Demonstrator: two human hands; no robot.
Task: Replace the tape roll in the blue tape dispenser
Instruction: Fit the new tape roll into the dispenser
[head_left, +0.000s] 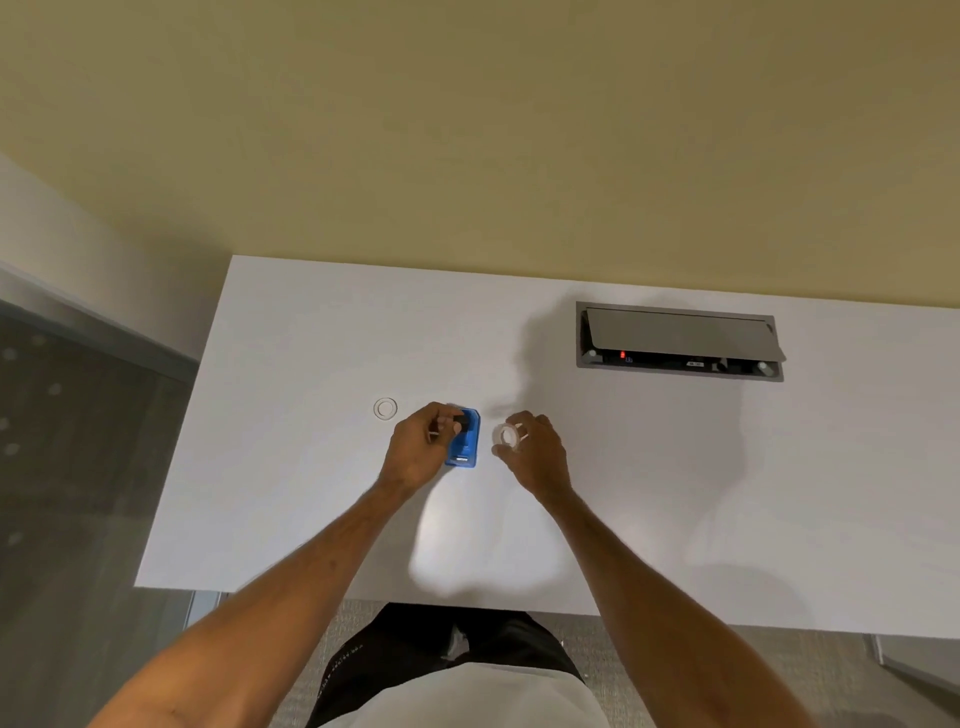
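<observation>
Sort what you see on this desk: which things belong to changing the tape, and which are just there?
Part of the job:
- blue dispenser, with the left hand on it
- tape roll, held in the right hand
- thin ring left of the dispenser, perhaps the used-up core

Just there:
- socket box set into the desk

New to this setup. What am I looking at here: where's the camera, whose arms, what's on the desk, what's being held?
There is no machine here. One wide-angle camera sits on a person's head and looks down, so the two bare arms are the wearer's own. They stand at a white desk. The left hand has its fingers on a small black part at the top of the blue tape dispenser, which rests on the desk. The right hand holds a clear tape roll in its grip, just right of the dispenser. A thin empty ring lies on the desk to the left. A grey cable box with an open lid is set into the desk further back.
</observation>
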